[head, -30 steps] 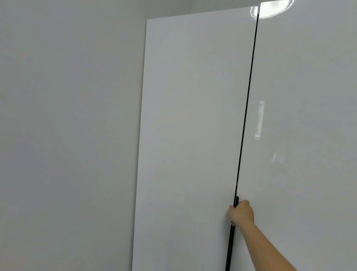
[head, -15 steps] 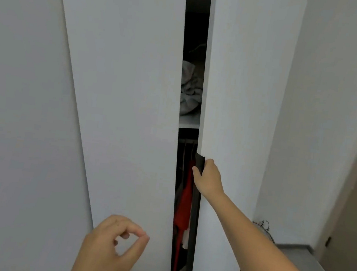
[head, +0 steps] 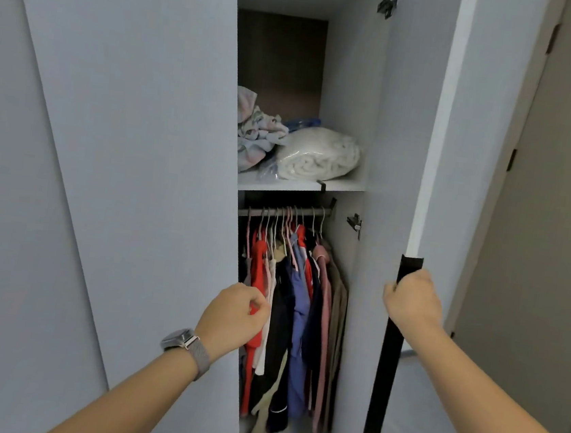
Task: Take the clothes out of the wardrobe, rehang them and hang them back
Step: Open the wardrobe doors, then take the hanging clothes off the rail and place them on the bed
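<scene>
right hand (head: 410, 298) grips door handle (head: 395, 335) | left hand (head: 235, 314) curled at the red garment (head: 257, 273), grasp unclear | clothes (head: 297, 306) on rail (head: 284, 211) | risk: packed hangers snag; neighbours drop

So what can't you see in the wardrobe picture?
All in the head view:
- Left part of the wardrobe: hidden behind the closed left door.
- Left hand: its fingers curl in front of the red garment; whether they touch it is unclear.
- Hanging clothes: packed together, so count and types are unclear.
- Black door handle: lower end cut off by the bottom edge.
- Right hand: fingertips hidden behind the handle.
</scene>
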Tool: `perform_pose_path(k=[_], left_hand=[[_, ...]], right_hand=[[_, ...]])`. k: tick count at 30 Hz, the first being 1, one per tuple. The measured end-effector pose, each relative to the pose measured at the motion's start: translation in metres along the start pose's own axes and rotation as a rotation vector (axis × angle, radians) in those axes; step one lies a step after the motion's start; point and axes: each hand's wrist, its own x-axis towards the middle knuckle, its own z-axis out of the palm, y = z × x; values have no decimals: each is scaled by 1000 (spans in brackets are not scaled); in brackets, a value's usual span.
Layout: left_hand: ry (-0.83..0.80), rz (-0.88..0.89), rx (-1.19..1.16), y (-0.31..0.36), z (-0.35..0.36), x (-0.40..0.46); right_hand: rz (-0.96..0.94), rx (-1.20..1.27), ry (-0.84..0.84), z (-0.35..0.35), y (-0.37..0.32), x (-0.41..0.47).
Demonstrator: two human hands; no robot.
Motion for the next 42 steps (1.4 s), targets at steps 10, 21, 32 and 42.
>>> perform_pose_path(k=[10,21,32,42], left_hand=[[-129,-40,119,-40,38,55],[-83,97,315,-67,63,174],[-160,438,1241,-102,-14,290],[-275,621,1473,-134,-17,301]], right_hand=[[124,-618,-326,-19,20,14],[-227,7,-643,94,-36,102],[-285,499,-1161,226,-113,127],[-400,399,-1099,323,-183,91]])
